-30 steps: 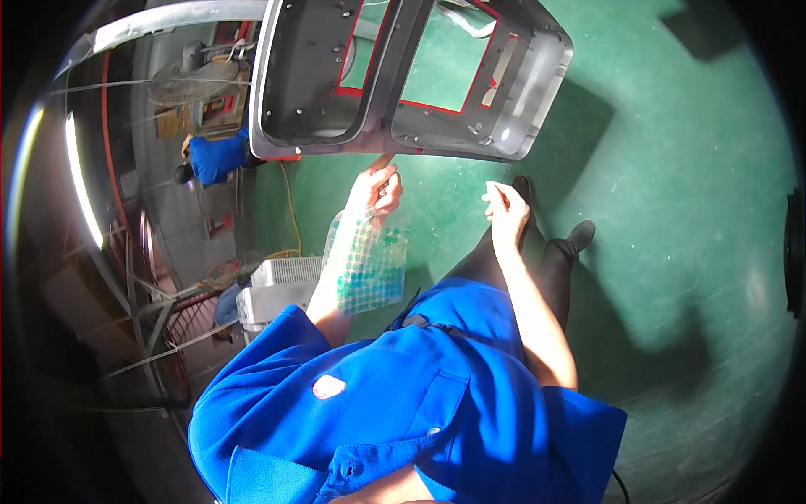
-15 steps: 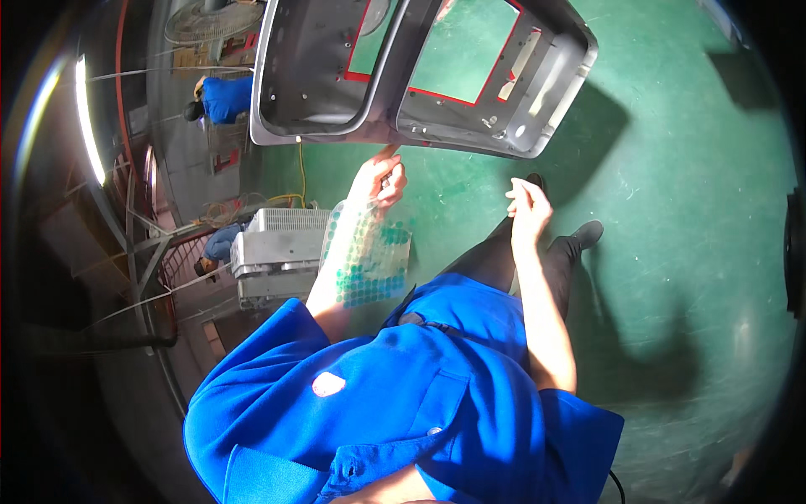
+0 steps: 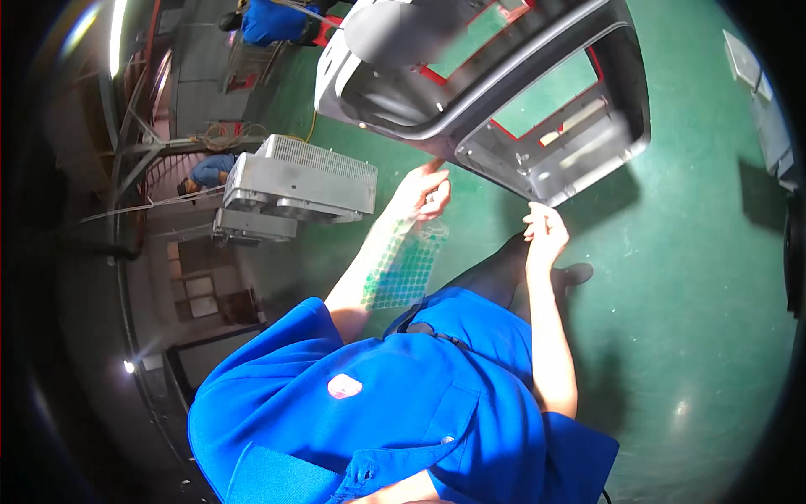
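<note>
A large grey moulded housing [image 3: 470,109], with window openings edged in red, is in front of me at the top of the view. My left hand [image 3: 426,195] has its fingers curled around the top of a clear sheet of green round stickers [image 3: 403,273], which hangs over the forearm. One finger of that hand points at the housing's near edge; contact is not certain. My right hand [image 3: 547,233] is closed, its fingertips drawn together at the housing's lower right corner. Whatever those fingertips pinch, if anything, is too small to make out.
Left of my left hand stands a stack of light grey boxy units [image 3: 302,181] with vents. A person in blue [image 3: 273,21] is at the upper left, and another person [image 3: 210,170] is behind the units. Pale panels [image 3: 756,101] stand at the far right on the green floor.
The view has turned, so the housing appears tilted and farther right. My right hand has come from below the housing up to its lower corner. The left hand still holds the sticker sheet.
</note>
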{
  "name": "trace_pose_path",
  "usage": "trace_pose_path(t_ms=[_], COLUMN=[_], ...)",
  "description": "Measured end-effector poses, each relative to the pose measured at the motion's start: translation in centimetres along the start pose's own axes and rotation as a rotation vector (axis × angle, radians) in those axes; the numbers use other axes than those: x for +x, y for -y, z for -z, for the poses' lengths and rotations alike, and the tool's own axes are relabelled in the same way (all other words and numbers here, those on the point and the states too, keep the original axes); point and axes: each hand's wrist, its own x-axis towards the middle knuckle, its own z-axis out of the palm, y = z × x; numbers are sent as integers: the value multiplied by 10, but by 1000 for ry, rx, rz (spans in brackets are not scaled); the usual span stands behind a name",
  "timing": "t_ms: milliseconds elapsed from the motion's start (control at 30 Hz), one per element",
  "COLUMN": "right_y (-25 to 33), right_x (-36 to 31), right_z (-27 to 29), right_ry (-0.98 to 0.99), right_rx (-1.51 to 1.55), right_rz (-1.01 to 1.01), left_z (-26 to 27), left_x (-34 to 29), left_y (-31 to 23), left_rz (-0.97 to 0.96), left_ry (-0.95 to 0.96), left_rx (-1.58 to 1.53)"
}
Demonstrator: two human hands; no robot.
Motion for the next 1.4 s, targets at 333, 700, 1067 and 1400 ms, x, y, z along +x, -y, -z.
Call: trace_pose_path(t_ms=[333, 700, 1067, 1400], right_y=[81, 101, 125, -46], right_x=[-19, -19, -11, 158], right_z=[-63, -96, -89, -106], right_ry=[477, 701, 519, 116], right_rx=[-286, -765, -377, 45], right_rz=[330, 688, 207, -53], left_z=[-7, -10, 22, 37], left_x=[-17, -6, -8, 41], left_y=[34, 37, 16, -4], left_rz=[-126, 17, 6, -101], left_ry=[-23, -22, -50, 24], left_rx=[-29, -170, -23, 5])
